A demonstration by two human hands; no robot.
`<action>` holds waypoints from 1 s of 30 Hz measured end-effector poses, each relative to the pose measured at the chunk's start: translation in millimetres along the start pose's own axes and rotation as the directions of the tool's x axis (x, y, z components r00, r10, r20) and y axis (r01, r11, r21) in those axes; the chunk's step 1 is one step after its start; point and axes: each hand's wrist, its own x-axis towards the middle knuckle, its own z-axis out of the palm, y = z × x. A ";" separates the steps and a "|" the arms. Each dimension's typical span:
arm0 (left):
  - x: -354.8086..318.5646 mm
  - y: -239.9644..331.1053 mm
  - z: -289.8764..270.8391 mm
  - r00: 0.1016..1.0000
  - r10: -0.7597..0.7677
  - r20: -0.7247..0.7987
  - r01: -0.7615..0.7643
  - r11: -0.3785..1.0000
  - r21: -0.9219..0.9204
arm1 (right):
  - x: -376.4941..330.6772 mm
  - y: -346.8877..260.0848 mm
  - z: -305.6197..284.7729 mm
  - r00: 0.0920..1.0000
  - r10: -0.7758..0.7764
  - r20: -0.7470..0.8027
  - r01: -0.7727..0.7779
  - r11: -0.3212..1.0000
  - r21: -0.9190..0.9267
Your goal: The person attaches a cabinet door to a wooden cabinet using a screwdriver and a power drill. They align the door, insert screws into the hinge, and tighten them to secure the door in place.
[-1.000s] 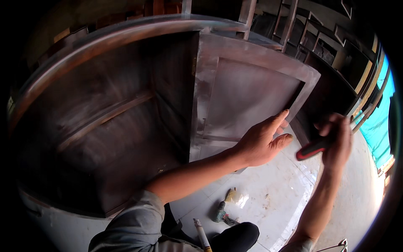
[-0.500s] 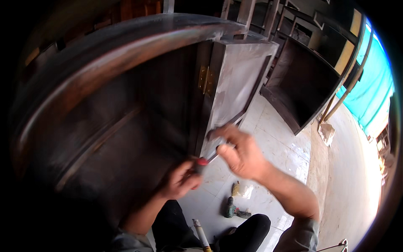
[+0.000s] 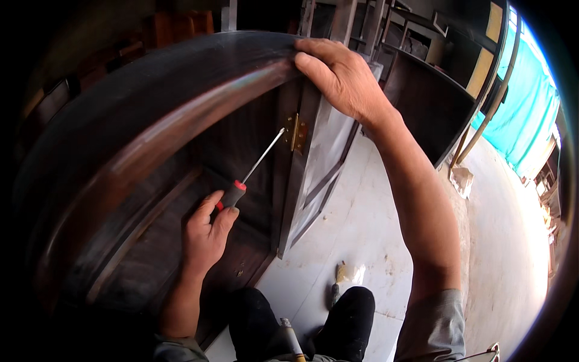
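Left hand [image 3: 205,232] gripped screwdriver [image 3: 250,172], tip at brass hinge [image 3: 295,133]; right hand [image 3: 341,75] clamped cabinet [image 3: 181,108] top edge. Best kept tip square, door [image 3: 319,163] steady.

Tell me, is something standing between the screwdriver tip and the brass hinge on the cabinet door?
Nothing visible does. The left hand holds the screwdriver, and its tip already reaches the brass hinge. The right hand grips the cabinet top edge.
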 end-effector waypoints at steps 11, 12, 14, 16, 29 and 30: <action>22.0 23.8 1.0 0.973 0.223 -0.067 -0.198 0.943 0.268 | -0.1 7.1 5.4 0.990 -0.064 -0.126 0.071 0.996 0.052; 21.7 24.1 1.5 0.970 0.235 -0.068 -0.208 0.939 0.273 | 0.0 7.8 6.3 0.989 -0.073 -0.131 0.080 0.995 0.056; 21.7 24.9 1.2 0.967 0.245 -0.067 -0.216 0.933 0.287 | 0.3 8.9 7.5 0.986 -0.089 -0.142 0.098 0.993 0.061; 21.7 27.1 0.7 0.967 0.247 -0.065 -0.218 0.930 0.296 | 0.2 9.5 7.9 0.983 -0.096 -0.154 0.108 0.992 0.070; 23.7 40.8 -3.1 0.972 0.229 -0.047 -0.203 0.926 0.319 | 1.1 4.7 9.1 0.982 -0.088 -0.170 0.107 0.989 0.104; 24.5 41.7 -3.4 0.968 0.246 -0.044 -0.218 0.918 0.332 | 0.8 4.4 8.8 0.983 -0.086 -0.165 0.104 0.989 0.105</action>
